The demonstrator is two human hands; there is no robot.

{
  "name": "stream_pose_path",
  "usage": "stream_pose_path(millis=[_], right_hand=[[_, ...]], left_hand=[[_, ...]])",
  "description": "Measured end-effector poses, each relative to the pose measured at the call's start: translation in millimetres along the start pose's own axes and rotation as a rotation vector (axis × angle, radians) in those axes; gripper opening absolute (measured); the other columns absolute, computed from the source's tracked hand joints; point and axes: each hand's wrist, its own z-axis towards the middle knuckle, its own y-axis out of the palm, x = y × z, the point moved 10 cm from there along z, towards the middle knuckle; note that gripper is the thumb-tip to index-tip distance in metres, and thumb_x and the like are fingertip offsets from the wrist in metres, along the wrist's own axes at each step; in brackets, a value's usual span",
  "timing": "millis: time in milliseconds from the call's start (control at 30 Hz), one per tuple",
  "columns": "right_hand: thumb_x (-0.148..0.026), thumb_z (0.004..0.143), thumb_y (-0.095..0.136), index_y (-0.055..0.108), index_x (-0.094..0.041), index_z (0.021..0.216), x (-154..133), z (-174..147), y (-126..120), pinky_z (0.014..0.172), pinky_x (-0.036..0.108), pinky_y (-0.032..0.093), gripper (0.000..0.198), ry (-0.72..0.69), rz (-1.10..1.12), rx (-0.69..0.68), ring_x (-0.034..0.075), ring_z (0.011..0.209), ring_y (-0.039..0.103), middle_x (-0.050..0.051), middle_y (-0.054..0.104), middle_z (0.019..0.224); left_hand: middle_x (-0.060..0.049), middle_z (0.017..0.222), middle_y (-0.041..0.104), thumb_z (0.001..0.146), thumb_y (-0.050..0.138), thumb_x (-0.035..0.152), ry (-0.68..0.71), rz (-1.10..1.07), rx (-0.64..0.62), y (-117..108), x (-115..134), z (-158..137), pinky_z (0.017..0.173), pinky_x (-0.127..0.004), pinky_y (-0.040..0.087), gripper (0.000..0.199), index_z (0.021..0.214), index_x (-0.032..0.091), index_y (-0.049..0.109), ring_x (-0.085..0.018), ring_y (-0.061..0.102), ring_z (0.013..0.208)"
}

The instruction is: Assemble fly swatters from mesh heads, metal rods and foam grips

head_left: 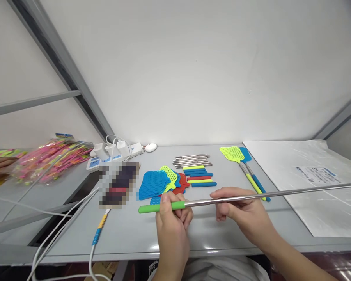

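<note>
My left hand (174, 222) is closed round the green grip (162, 207) of a telescopic rod, thumb on top. The rod (269, 194) is drawn out long, reaching past the right edge of the view. Farther along it, my right hand (245, 214) holds the metal tube between thumb and fingers. Just beyond my left hand lie blue fly swatter heads (153, 183), with a yellow-green head (170, 177) and a red head (183, 183) among them. Loose coloured grips (200, 177) and several thin metal rods (191, 160) are laid out behind.
Two assembled swatters, one yellow-green (232, 153) and one blue (259, 186), lie at right beside a large white package (304, 187). At left are a blurred-out phone (119, 185), power strips (107, 160), cables and bagged pink swatters (52, 160). Another person's hand (0, 168) touches the bag.
</note>
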Motion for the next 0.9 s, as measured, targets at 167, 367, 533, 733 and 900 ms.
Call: stream_pose_path(millis=[167, 367, 533, 733, 900], right_hand=[[-0.033, 0.086, 0.068, 0.071, -0.023, 0.091, 3, -1, -20, 0.055, 0.027, 0.05, 0.012, -0.03, 0.176, 0.064, 0.013, 0.059, 0.059, 0.0, 0.062, 0.064], [-0.046, 0.092, 0.054, 0.069, -0.022, 0.086, -19, 1, -55, 0.05, 0.026, 0.045, 0.029, -0.116, 0.35, 0.302, 0.011, 0.051, 0.046, -0.002, 0.05, 0.056], [-0.051, 0.093, 0.049, 0.065, -0.023, 0.079, -33, 2, -93, 0.048, 0.023, 0.037, 0.034, -0.164, 0.453, 0.493, 0.009, 0.049, 0.034, -0.005, 0.036, 0.052], [-0.039, 0.094, 0.051, 0.064, -0.019, 0.075, -31, 3, -108, 0.051, 0.025, 0.038, 0.03, -0.19, 0.407, 0.619, 0.011, 0.057, 0.038, -0.003, 0.04, 0.062], [-0.043, 0.095, 0.05, 0.07, -0.02, 0.082, -14, 4, -77, 0.058, 0.027, 0.043, 0.032, -0.185, 0.317, 0.518, 0.011, 0.064, 0.046, 0.002, 0.053, 0.08]], left_hand=[[0.006, 0.051, 0.025, 0.095, 0.042, 0.049, 0.069, -0.025, 0.074, -11, 15, 4, 0.041, -0.024, 0.019, 0.05, 0.055, 0.019, 0.033, -0.008, 0.022, 0.042], [0.006, 0.051, 0.028, 0.093, 0.044, 0.047, 0.107, -0.1, 0.128, -26, 32, 15, 0.041, -0.024, 0.021, 0.048, 0.056, 0.019, 0.033, -0.007, 0.024, 0.04], [0.006, 0.049, 0.028, 0.094, 0.044, 0.043, 0.199, -0.104, 0.158, -38, 56, 25, 0.04, -0.024, 0.021, 0.048, 0.055, 0.019, 0.031, -0.007, 0.026, 0.039], [0.006, 0.048, 0.026, 0.093, 0.044, 0.043, 0.214, -0.127, 0.164, -37, 55, 24, 0.038, -0.024, 0.02, 0.047, 0.055, 0.02, 0.027, -0.008, 0.025, 0.037], [0.006, 0.047, 0.027, 0.094, 0.041, 0.046, 0.12, -0.158, 0.119, -23, 30, 16, 0.039, -0.024, 0.021, 0.048, 0.057, 0.02, 0.027, -0.008, 0.024, 0.037]])
